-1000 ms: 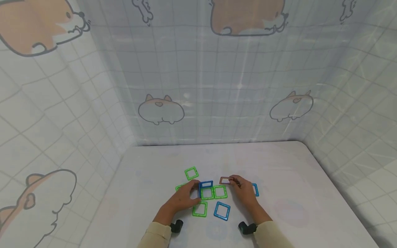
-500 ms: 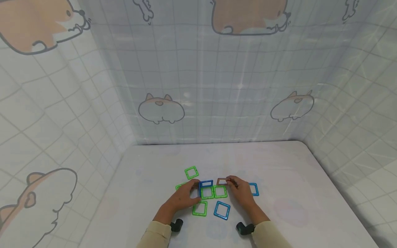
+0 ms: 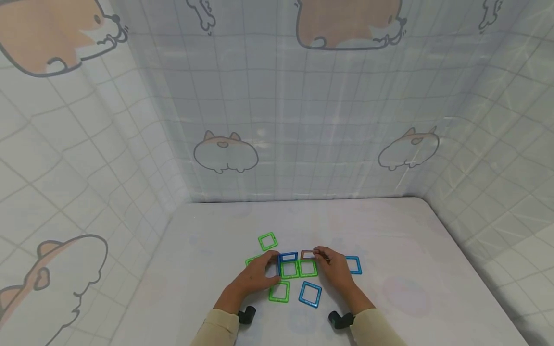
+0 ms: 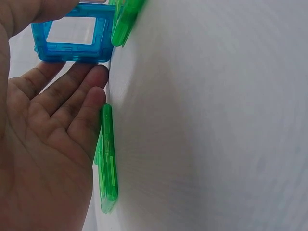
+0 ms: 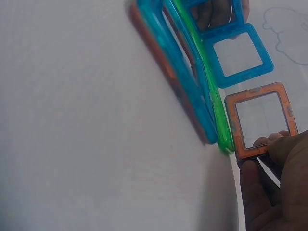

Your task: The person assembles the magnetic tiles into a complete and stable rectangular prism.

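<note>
Two green square magnetic tiles (image 3: 308, 276) lie side by side on the table. Along the back edge of the left one, a blue tile (image 3: 288, 253) stands upright. Another upright blue tile (image 4: 103, 33) is on its left side, held by my left hand (image 3: 254, 275) between thumb and fingers. My right hand (image 3: 338, 270) pinches an orange square tile (image 5: 232, 118) at its right lower corner. That tile is upright, right at the back edge of the right green tile and close beside the blue one.
Loose green tiles lie at the back left (image 3: 267, 235) and in front (image 3: 279, 301); one more is partly behind my left hand. A blue tile (image 3: 309, 283) lies in front, another blue tile (image 3: 358, 265) beyond my right hand. A patterned curtain (image 3: 277, 178) borders the white table (image 3: 216, 221).
My right hand has moved slightly left with the orange tile, bringing it nearer the upright blue tile at the back. My left hand has stayed in place.
</note>
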Action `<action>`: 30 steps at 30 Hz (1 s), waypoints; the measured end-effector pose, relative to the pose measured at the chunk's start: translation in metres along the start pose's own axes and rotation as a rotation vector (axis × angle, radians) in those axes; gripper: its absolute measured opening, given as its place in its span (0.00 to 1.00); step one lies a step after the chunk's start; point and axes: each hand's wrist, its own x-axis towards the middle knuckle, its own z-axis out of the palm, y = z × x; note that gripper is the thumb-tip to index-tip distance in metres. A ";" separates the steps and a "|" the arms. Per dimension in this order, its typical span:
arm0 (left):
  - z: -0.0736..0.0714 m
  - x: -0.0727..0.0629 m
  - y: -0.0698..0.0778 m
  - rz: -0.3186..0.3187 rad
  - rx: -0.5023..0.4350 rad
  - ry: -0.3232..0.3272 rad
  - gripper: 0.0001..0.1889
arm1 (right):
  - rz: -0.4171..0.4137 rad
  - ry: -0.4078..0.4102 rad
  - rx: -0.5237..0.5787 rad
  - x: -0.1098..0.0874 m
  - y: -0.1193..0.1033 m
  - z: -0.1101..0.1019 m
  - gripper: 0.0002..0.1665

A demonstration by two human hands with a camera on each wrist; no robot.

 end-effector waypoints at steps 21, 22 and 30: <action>0.000 -0.001 -0.001 -0.004 0.003 -0.001 0.36 | -0.018 -0.046 0.019 -0.001 -0.001 0.002 0.15; 0.000 -0.001 -0.001 -0.003 0.002 -0.002 0.36 | -0.019 -0.047 0.022 -0.001 -0.001 0.003 0.15; -0.001 -0.001 -0.002 0.025 -0.018 -0.004 0.35 | -0.088 -0.043 0.028 0.001 0.003 0.005 0.12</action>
